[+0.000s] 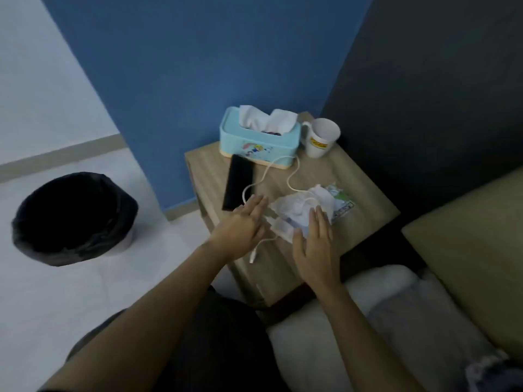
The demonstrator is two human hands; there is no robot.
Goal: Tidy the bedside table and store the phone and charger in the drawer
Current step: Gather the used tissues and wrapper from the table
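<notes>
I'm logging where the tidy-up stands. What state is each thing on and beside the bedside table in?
phone: flat on table, screen dark
charger cable: loose, snaking across the table
crumpled tissues: piled under the cable
tissue box: tissue sticking out
mug: upright
bin: lined, open
left hand: open
right hand: open

Both bare forearms reach forward and converge. The left hand is flat, palm down, fingers straight and together, pointing up and right. The right hand is also spread flat, fingers extended forward, just beside the left, empty.
</notes>
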